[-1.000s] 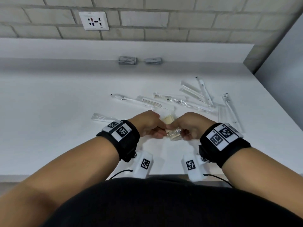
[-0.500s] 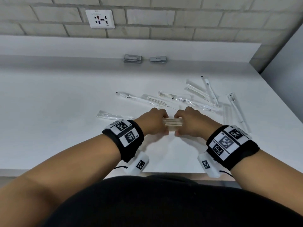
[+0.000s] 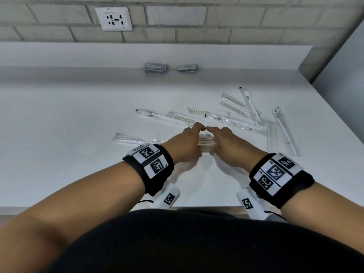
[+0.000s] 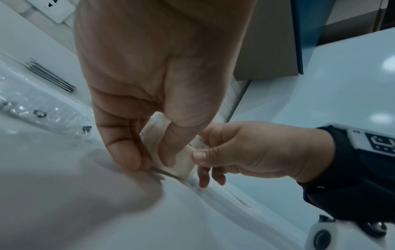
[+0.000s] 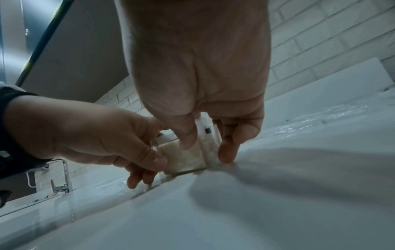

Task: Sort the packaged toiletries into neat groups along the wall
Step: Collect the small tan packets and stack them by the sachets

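A small stack of cream packets in clear wrap stands on the white counter, squeezed between both hands. My left hand grips its left end, thumb at the near side and fingers over the far side. My right hand grips the right end the same way. The wrist views show the stack with its lower edge on the counter. Wrapped combs and wrapped toothbrushes lie scattered just beyond the hands.
Two low piles of grey sachets sit against the back ledge under the brick wall. A wall socket is above left. A long clear packet lies left of the hands, another toothbrush far right. The counter's right edge runs diagonally.
Both hands have carried the cream packets forward, away from my body, and turned them into a squared stack held from both ends on the counter.
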{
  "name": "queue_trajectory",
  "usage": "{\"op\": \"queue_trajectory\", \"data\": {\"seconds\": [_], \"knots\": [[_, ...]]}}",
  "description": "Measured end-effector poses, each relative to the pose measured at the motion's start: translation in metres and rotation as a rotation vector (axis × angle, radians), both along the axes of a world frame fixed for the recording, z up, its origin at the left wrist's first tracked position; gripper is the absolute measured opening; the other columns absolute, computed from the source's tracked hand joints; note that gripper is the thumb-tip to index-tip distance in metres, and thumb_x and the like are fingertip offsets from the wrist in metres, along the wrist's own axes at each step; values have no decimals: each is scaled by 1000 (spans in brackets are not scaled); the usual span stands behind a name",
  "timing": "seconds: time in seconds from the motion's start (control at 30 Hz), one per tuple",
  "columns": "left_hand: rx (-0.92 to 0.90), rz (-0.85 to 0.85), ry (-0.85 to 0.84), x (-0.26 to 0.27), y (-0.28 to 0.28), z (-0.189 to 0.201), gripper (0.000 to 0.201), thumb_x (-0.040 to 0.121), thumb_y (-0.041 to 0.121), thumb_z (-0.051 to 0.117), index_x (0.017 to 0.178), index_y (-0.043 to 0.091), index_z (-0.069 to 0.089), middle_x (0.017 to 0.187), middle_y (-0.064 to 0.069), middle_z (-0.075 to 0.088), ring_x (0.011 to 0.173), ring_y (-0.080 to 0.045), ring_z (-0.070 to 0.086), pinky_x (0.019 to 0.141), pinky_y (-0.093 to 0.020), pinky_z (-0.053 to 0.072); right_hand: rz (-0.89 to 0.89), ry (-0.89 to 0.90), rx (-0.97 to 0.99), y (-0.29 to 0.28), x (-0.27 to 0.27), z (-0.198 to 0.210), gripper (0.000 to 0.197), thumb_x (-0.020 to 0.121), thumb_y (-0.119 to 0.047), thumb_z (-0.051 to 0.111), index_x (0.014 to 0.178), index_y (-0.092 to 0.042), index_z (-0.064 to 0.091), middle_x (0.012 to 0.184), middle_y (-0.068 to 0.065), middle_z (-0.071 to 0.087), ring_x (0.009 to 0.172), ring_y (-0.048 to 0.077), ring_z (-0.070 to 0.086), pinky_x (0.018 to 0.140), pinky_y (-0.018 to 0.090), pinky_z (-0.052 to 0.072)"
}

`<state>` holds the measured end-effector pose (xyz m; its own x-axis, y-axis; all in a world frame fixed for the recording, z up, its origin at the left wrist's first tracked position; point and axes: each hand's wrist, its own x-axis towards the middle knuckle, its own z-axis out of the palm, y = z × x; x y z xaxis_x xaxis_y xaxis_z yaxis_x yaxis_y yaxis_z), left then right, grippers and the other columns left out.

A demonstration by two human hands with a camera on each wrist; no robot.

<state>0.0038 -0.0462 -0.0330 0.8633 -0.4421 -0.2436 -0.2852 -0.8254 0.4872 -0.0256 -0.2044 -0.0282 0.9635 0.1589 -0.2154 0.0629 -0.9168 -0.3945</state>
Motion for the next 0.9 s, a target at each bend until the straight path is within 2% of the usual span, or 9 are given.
{"op": "queue_trajectory", "data": {"seconds": [0.07,0.13,0.27,0.37,0.47,0.6,0.67,0.77,0.9], "knots": [[29,-17,-24,-2,-3,-1,63,87,17,62,140,15,28,127,-17,45,91,-33,61,72,-30,39,23,19,-31,3,0,-4,61,94,-24,54,148,-24,25,130,13,41,111,34,54,88,38,46],[32,-29,-52,-1,-6,-1,53,86,16,61,133,12,36,123,-17,48,94,-35,61,72,-33,42,33,19,-55,5,2,-5,49,95,-25,52,140,-19,35,124,13,43,104,34,56,83,38,46],[20,-55,-140,3,-5,7,42,79,20,69,117,12,53,110,-12,57,95,-30,58,78,-34,47,38,30,-106,3,4,2,33,95,-22,49,127,-16,45,116,10,46,95,30,57,78,38,46],[132,-109,-157,-1,-7,4,37,84,21,63,117,12,49,109,-12,52,93,-32,59,75,-37,47,77,54,-168,3,1,1,31,95,-23,49,125,-14,44,116,12,45,93,31,56,76,37,44],[205,-129,-181,-5,-9,1,31,88,20,55,116,11,44,110,-12,48,93,-34,58,68,-36,40,89,59,-194,4,1,3,26,95,-22,47,119,-11,44,114,13,45,85,29,51,72,35,39],[216,-141,-219,-7,-10,3,30,90,20,51,117,9,42,111,-14,47,93,-36,57,66,-36,38,107,5,-201,2,0,5,25,95,-21,47,117,-10,45,113,13,45,95,33,54,70,33,34],[249,-146,-224,-10,-11,1,29,91,20,49,117,10,43,111,-13,48,94,-36,58,66,-36,38,121,20,-219,2,-3,2,23,95,-21,46,115,-11,44,112,12,45,94,32,54,70,33,35],[260,-144,-228,-10,-11,1,29,91,20,50,117,10,43,111,-12,48,94,-35,57,66,-36,38,138,-24,-255,1,-3,-2,21,93,-16,45,113,-10,44,110,12,45,92,32,55,68,34,36],[267,-157,-182,-6,-12,9,34,86,27,61,115,13,48,109,-9,54,98,-30,58,68,-33,38,158,61,-204,-2,0,4,25,93,-21,51,115,-10,45,111,9,47,90,28,54,70,33,38]]}}
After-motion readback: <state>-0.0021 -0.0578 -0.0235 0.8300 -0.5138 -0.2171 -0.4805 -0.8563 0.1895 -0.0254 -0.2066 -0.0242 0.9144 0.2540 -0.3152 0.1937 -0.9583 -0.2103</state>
